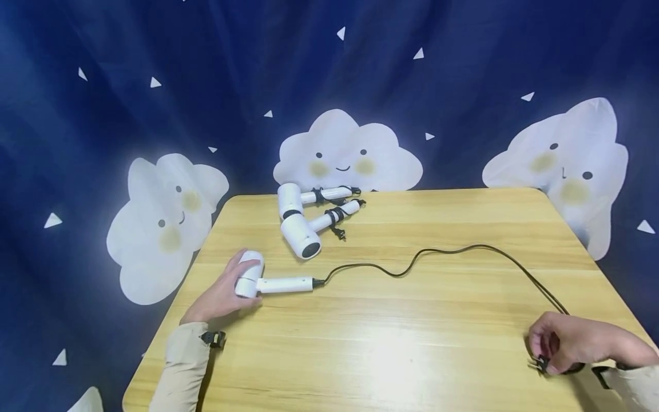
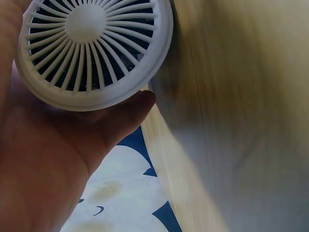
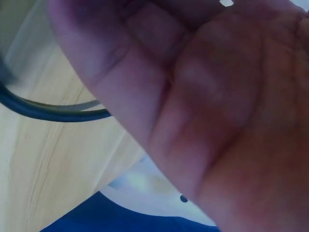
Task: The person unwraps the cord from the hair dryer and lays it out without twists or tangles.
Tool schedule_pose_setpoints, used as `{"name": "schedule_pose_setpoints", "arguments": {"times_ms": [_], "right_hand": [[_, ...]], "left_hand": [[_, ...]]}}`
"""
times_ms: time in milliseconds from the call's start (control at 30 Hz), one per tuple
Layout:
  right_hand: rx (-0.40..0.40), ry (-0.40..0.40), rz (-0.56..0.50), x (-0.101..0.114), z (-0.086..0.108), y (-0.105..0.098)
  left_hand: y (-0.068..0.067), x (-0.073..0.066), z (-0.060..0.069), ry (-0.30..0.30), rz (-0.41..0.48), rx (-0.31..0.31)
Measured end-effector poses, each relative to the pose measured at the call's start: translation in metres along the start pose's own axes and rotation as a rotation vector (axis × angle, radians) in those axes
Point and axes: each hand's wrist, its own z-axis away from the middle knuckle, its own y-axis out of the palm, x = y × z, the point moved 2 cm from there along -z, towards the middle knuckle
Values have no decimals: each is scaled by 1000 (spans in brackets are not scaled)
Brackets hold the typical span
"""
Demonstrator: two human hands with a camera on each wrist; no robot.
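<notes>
A white hair dryer (image 1: 285,285) lies on the table at the left, its handle pointing right. My left hand (image 1: 225,292) grips its round head, fingers over the far side and thumb at the near side. In the left wrist view, the dryer's slatted end grille (image 2: 87,24) faces the camera beside the thumb. From the handle a black cord (image 1: 395,275) runs in a wavy line to the right. There my right hand (image 1: 582,341) pinches the black plug (image 1: 540,363) at the cord's end, prongs facing left. The right wrist view shows the palm and a cord loop (image 3: 53,114); the plug is hidden there.
Two more white hair dryers, one behind (image 1: 290,200) and one in front (image 1: 301,236), lie close together near the table's back edge. Black cords are wrapped around their handles. Behind the wooden table (image 1: 412,332) hangs a dark blue curtain (image 1: 381,74) with white clouds.
</notes>
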Motion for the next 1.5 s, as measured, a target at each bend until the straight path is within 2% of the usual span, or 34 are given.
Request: {"name": "schedule_pose_setpoints", "arguments": {"times_ms": [200, 300, 367, 500, 633, 700, 767, 833, 867, 967, 1033, 1167, 1367, 1500], "right_hand": [[-27, 71, 17, 2, 0, 2], [-62, 113, 80, 6, 1, -1], [-84, 134, 127, 11, 1, -5], [-139, 156, 318, 28, -4, -15], [-281, 191, 562, 52, -19, -31], [-374, 218, 632, 64, -30, -41], [-455, 249, 658, 76, -43, -51], [-519, 272, 633, 86, -58, -60], [-541, 302, 603, 90, -66, -65], [-596, 316, 478, 99, -93, -79], [-628, 305, 388, 101, -113, -88], [-671, 257, 228, 98, -158, -102], [-683, 165, 13, 94, -219, -116], [-657, 170, -121, 88, -261, -120]], "left_hand": [[1, -3, 1, -20, 7, 1], [1, -6, 1, -43, -11, -14], [0, -10, 1, -54, -20, -45], [-7, -22, -7, -54, 20, -152], [-19, -40, -18, -58, 173, -269], [-23, -48, -25, -80, 288, -321], [-24, -56, -32, -119, 408, -375], [-24, -64, -39, -165, 551, -423], [-23, -68, -43, -184, 624, -449], [-18, -80, -55, -231, 837, -515], [-13, -86, -63, -248, 1010, -559], [0, -92, -78, -298, 1269, -618], [19, -94, -95, -405, 1435, -648], [27, -96, -104, -492, 1534, -618]]}}
